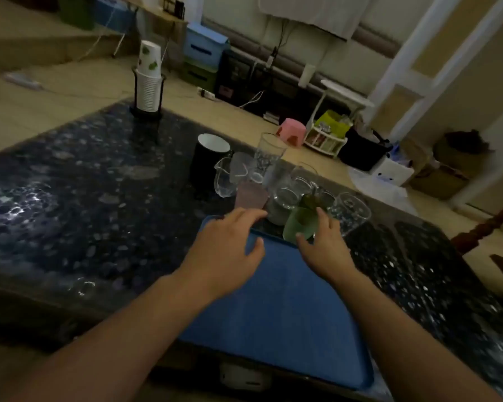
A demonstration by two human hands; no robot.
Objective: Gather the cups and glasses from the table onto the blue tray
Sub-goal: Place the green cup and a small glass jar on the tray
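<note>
A blue tray lies on the dark speckled table, with nothing standing on it. Just beyond its far edge crowd several cups and glasses: a black mug, a tall clear glass, a pink frosted cup, a green frosted cup and a clear glass at the right. My right hand wraps its thumb and fingers around the green cup at the tray's far edge. My left hand hovers over the tray's far left corner, fingers spread, holding nothing.
A stack of paper cups in a black holder stands at the table's far left. Past the table's far edge the floor holds a pink stool, boxes and a small rack. A wooden chair part shows at the right.
</note>
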